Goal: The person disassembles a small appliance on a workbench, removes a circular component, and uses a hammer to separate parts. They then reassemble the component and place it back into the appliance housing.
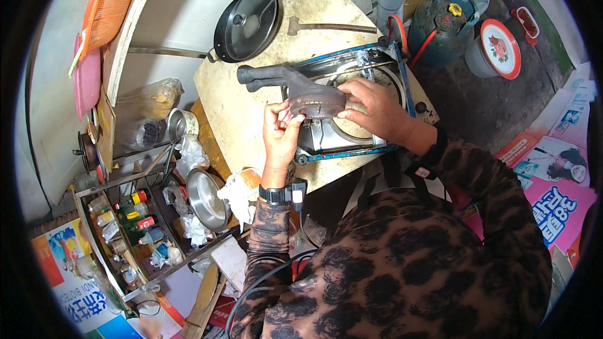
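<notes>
Both hands hold a dark, sooty gas burner (314,97) with a round head and two pipe-like stems pointing left. My left hand (281,137) grips the near left side of the head, thumb and fingers closed on its rim. On the opposite side, my right hand (379,113) pinches the rim between thumb and fingers. The burner is raised over the left part of a stove body (342,152), whose metal frame has blue edges and whose inside is exposed. A large round opening shows under my right hand. What lies directly beneath the burner is hidden.
A lidded black wok (246,25) and a hammer (333,27) lie farther back on the worn table (217,85). At the right stand a gas cylinder (433,44) with a red hose and a red-rimmed enamel pot (500,49). Left are a bottle rack (103,263) and a steel bowl (207,201).
</notes>
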Tool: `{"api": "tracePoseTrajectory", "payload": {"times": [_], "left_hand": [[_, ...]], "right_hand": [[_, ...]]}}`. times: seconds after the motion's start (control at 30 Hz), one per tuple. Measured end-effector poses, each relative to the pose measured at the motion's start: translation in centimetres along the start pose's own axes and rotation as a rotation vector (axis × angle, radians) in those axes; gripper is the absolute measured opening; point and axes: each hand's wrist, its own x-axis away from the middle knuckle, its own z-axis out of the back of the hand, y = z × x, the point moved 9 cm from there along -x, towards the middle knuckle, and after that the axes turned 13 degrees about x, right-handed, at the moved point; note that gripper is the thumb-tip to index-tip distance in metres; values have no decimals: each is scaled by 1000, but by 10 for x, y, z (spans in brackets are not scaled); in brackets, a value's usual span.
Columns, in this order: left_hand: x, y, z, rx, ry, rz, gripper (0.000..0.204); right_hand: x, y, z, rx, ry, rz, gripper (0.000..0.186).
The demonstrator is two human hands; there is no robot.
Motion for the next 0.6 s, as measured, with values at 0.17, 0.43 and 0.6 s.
{"api": "tracePoseTrajectory", "payload": {"times": [0.17, 0.43, 0.6], "left_hand": [[3, 3, -2, -78, 46, -69, 30], [6, 11, -14, -172, 29, -122, 28], [8, 11, -18, -236, 33, -126, 26]], "right_hand": [[3, 1, 6, -21, -6, -78, 48], [-4, -22, 25, 59, 200, -7, 46], [-8, -31, 28, 147, 162, 41, 40]]}}
